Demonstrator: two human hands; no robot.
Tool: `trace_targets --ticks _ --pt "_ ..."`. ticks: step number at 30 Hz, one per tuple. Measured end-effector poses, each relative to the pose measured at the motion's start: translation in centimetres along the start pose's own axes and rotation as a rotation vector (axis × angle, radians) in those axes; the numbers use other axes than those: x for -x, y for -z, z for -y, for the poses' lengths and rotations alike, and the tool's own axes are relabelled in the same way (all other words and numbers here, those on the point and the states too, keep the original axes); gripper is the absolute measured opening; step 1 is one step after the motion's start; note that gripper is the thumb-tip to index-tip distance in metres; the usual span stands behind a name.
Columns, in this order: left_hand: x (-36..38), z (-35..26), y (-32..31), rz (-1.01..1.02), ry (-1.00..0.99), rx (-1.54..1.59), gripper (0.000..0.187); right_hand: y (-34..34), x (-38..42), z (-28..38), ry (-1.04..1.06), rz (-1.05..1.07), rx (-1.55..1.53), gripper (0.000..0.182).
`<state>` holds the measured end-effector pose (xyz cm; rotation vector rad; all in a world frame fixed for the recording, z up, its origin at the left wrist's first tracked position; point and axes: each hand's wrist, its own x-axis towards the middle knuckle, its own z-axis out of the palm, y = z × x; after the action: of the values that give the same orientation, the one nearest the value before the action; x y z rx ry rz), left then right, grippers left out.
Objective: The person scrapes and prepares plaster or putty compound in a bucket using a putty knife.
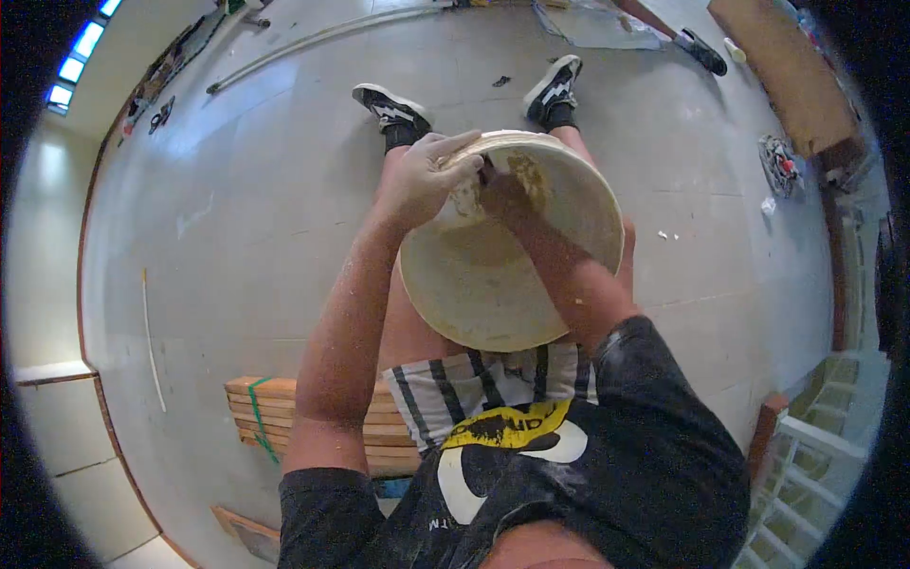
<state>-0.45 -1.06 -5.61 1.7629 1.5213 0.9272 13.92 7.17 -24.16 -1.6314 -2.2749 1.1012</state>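
Note:
A large off-white bucket [502,318] is tilted between my legs, its mouth turned toward me. My left hand [431,180], dusted white, is closed on the bucket's far left rim. Inside the bucket is my right hand [509,201], its fingers curled near the inner wall. A small dark object [487,169] shows at those fingers; its kind is hidden by the hand and shadow. Tan residue [529,180] clings to the wall beside my right hand.
A strapped stack of wooden boards [270,412] lies at my left. White railings [820,436] stand at lower right. A long brown box [787,76] is at upper right, near another person's shoe [701,52]. A thin white stick [152,341] lies on the tiled floor.

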Motion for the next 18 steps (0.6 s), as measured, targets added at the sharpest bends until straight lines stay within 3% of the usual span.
trace_targets --ticks 1,2,4,7,9,10,11,13,14,16,18 --pt "0.1 -0.9 0.2 0.070 0.022 0.036 0.047 0.3 -0.6 0.1 -0.020 -0.002 -0.065 0.042" --pt "0.1 -1.5 0.2 0.138 0.038 0.072 0.048 -1.1 -2.8 -1.9 0.245 -0.202 -0.069 0.049" --pt "0.4 -2.0 -0.3 0.154 0.012 0.081 0.047 -4.1 -5.1 -4.4 0.508 -0.417 -0.072 0.058" --pt "0.1 -1.9 -0.1 0.147 0.002 0.022 0.046 -7.2 -6.3 -5.8 0.451 -0.503 0.019 0.059" --pt "0.2 -0.9 0.0 0.131 0.033 -0.039 0.045 -9.6 -4.4 -7.6 0.205 -0.130 0.287 0.037" --pt "0.1 -0.2 0.1 0.085 0.038 0.049 0.047 -11.0 -3.0 -8.4 0.080 0.074 0.419 0.035" --pt "-0.1 0.5 0.1 0.037 0.042 0.137 0.049 -12.0 -1.9 -8.8 0.077 0.094 0.418 0.035" --pt "-0.5 1.1 0.4 0.044 0.035 0.201 0.048 -13.0 -0.7 -9.4 0.316 -0.070 0.457 0.034" --pt "-0.3 1.3 0.3 0.053 0.030 0.264 0.048 -12.2 0.5 -8.5 0.311 -0.046 0.450 0.034" --pt "0.1 0.5 0.3 0.058 0.040 0.224 0.047 -6.5 2.3 -4.1 0.170 -0.024 0.153 0.035" --pt "0.4 0.0 0.1 0.052 0.041 0.212 0.047 -3.0 3.6 -1.4 0.158 0.059 0.112 0.036"
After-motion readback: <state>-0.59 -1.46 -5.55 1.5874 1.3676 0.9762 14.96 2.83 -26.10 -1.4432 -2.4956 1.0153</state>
